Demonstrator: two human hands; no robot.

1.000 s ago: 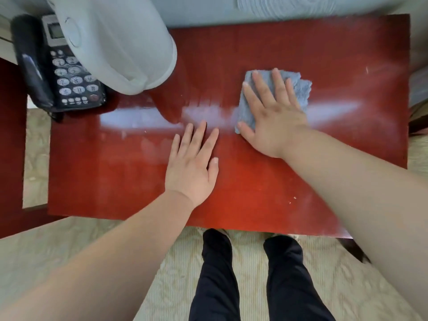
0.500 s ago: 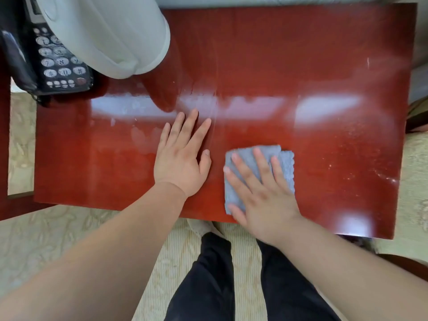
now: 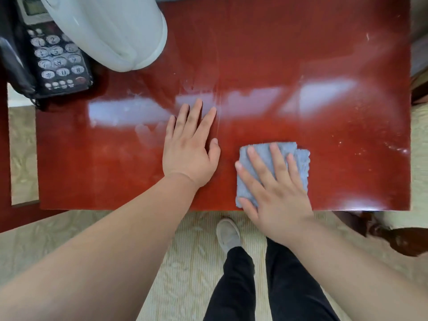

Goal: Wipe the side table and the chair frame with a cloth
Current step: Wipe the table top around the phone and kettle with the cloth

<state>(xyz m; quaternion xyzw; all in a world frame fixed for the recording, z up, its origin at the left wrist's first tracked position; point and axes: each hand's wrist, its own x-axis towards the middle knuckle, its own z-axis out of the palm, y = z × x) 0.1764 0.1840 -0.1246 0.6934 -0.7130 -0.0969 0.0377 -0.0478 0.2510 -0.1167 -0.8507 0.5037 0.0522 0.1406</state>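
A glossy red-brown side table (image 3: 324, 54) fills the upper view. A folded grey-blue cloth (image 3: 301, 163) lies near the table's front edge, right of centre. My right hand (image 3: 275, 193) presses flat on the cloth with fingers spread, its heel over the front edge. My left hand (image 3: 190, 147) rests flat on the bare tabletop just left of the cloth, holding nothing. Dusty specks show toward the table's right side.
A black desk phone (image 3: 53, 59) sits at the table's back left corner, beside a white lampshade (image 3: 111, 28). Dark wooden chair parts (image 3: 403, 239) show at lower right and along the left edge. My legs and a shoe stand on pale carpet below.
My right hand has pulled the cloth from the back middle of the table down to its front edge. The left hand has stayed flat in place.
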